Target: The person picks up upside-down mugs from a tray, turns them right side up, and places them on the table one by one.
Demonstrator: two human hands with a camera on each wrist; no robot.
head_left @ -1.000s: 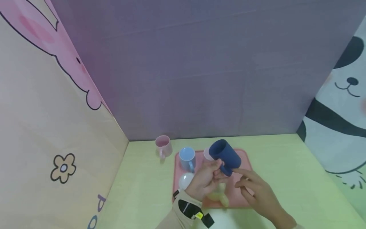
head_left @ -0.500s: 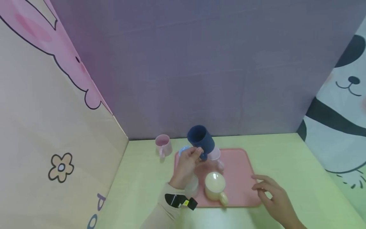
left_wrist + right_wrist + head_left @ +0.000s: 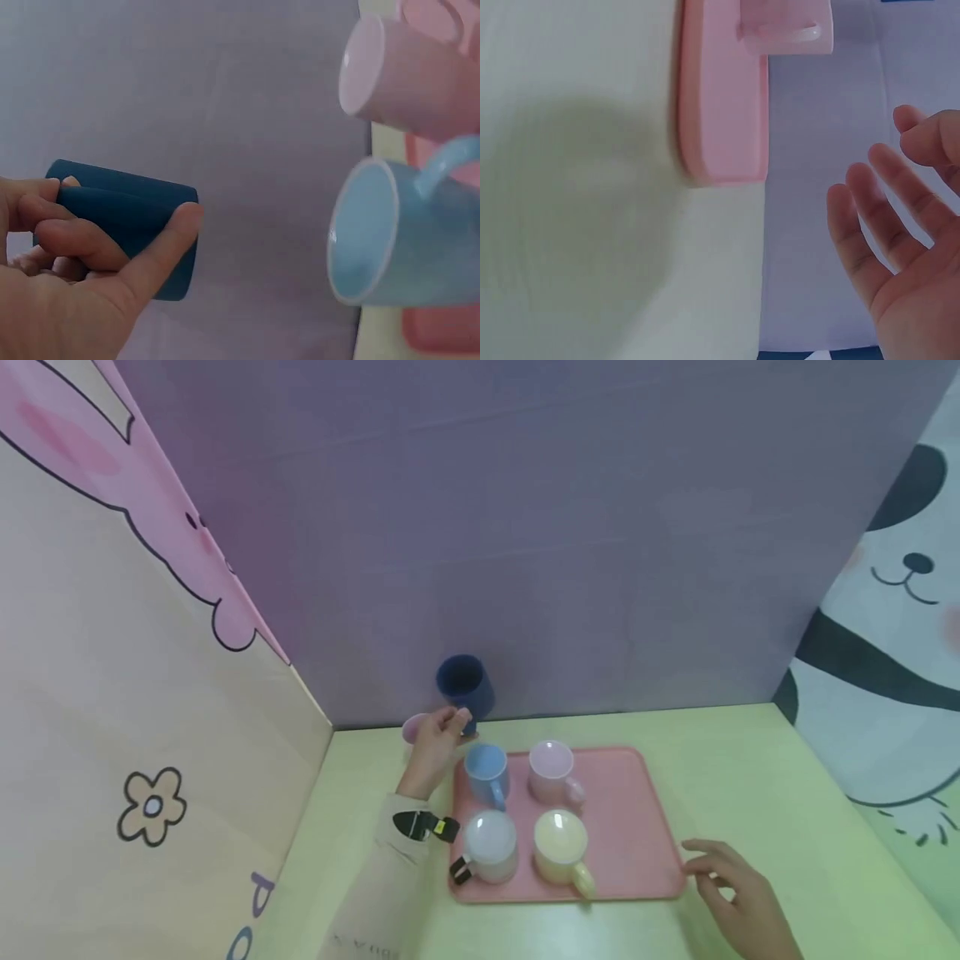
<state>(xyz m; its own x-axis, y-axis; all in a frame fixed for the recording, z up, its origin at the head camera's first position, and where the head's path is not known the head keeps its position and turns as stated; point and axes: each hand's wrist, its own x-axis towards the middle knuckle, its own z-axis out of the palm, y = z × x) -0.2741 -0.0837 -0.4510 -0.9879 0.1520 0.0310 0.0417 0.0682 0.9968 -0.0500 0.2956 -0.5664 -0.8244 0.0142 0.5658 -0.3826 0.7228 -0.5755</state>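
Note:
My left hand point(image 3: 432, 752) grips a dark blue mug point(image 3: 465, 687) by its handle, holding it up near the back wall, beyond the tray's left rear corner. The mug's mouth tilts toward the head camera. In the left wrist view the thumb and fingers wrap the handle side of the blue mug point(image 3: 124, 225). Behind this hand a pink mug point(image 3: 412, 727) is mostly hidden. My right hand point(image 3: 738, 893) holds nothing and hovers by the right front corner of the pink tray point(image 3: 637, 827), its fingers loosely bent; the right wrist view shows its palm bare.
On the tray stand a light blue mug point(image 3: 486, 766), a pale pink mug point(image 3: 551, 768), a white mug point(image 3: 491, 847) and a yellow mug point(image 3: 561, 843). The pale table point(image 3: 750, 793) ends at a grey-purple back wall point(image 3: 562, 568). Printed side walls point(image 3: 187, 710) flank it.
My left hand has carried the dark blue mug left and back, off the tray toward the pink mug by the wall. My right hand has let go of it and drawn back right.

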